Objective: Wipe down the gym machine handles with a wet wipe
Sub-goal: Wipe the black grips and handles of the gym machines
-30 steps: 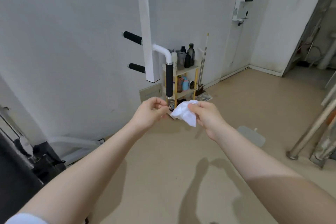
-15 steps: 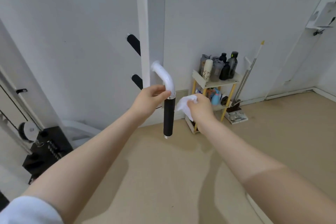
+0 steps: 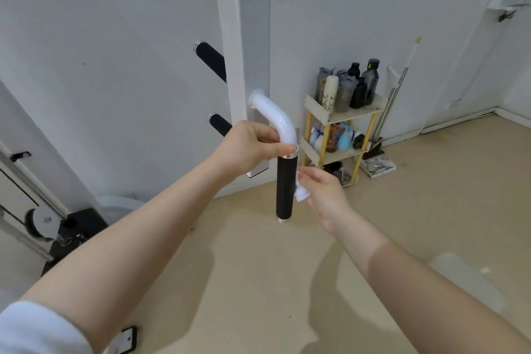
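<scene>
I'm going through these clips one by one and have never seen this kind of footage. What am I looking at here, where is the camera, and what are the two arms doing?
There is no robot here. The single picture comes from a wide-angle camera on a person's head, looking forward and down, so the two arms reaching in from below are their own.

The left hand grips the bent white tube of a wall-mounted gym machine, just above its hanging black handle. The right hand holds a crumpled wet wipe against the right side of that handle.

Two more black handles stick out to the left of the white upright post. Against the wall behind stands a small yellow-legged shelf with bottles on it, and the floor is beige.
</scene>
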Demonstrator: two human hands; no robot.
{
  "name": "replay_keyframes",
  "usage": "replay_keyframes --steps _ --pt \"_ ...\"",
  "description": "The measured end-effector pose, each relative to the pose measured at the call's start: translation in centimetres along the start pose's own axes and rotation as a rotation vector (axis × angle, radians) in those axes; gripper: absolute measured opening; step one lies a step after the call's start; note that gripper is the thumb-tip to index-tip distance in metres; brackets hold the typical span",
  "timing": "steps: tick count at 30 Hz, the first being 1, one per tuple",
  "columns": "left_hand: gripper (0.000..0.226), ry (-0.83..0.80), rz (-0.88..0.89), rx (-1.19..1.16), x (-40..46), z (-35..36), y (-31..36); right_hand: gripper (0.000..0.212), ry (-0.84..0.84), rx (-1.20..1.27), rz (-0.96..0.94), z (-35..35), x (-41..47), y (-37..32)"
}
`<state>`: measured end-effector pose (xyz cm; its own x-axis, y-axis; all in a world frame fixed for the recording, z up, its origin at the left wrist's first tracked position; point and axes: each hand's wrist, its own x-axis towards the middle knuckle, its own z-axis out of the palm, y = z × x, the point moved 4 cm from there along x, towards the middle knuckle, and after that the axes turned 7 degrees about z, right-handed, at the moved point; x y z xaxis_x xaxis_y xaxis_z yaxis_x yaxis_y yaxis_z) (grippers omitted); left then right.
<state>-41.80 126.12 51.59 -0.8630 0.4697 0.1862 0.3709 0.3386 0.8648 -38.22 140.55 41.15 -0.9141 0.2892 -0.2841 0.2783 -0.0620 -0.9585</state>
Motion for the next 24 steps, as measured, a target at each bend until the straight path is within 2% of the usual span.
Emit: replay_keyframes --steps 2,4,8,12,14,18,22,24 --pt "0.009 -0.040 0.020 -0.003 0.3 -0.2 -0.3 0.004 0.127 0.095 -0.027 -0.5 0.3 -1.4" --pt "0.009 -0.076 0.041 -0.007 0.5 -0.3 -0.5 0.009 0.169 0.127 -0.131 -0.4 0.3 -3.4" --pt "0.010 -0.090 0.083 -0.020 0.7 -0.4 -1.0 0.026 -0.051 0.154 -0.260 1.1 -0.5 -3.9" --pt "0.008 -0.103 0.109 -0.039 0.8 -0.8 -1.6 0.028 -0.129 -0.140 -0.201 0.6 -0.6 0.5" --pt "0.009 -0.104 0.124 -0.049 0.8 -0.9 -1.8 0.031 -0.156 -0.096 -0.201 0.8 -0.7 0.1" --pt "0.009 -0.084 0.158 -0.063 0.8 -0.7 -1.8 0.034 -0.169 0.120 -0.358 0.5 -1.3 -4.4" --pt "0.010 -0.085 0.146 -0.067 0.9 -0.5 -1.7 0.036 -0.109 -0.230 -0.192 1.5 -1.0 0.4" --pt "0.008 -0.090 0.145 -0.069 1.0 -0.3 -1.5 0.038 -0.070 -0.219 -0.177 1.3 -0.8 -0.3"
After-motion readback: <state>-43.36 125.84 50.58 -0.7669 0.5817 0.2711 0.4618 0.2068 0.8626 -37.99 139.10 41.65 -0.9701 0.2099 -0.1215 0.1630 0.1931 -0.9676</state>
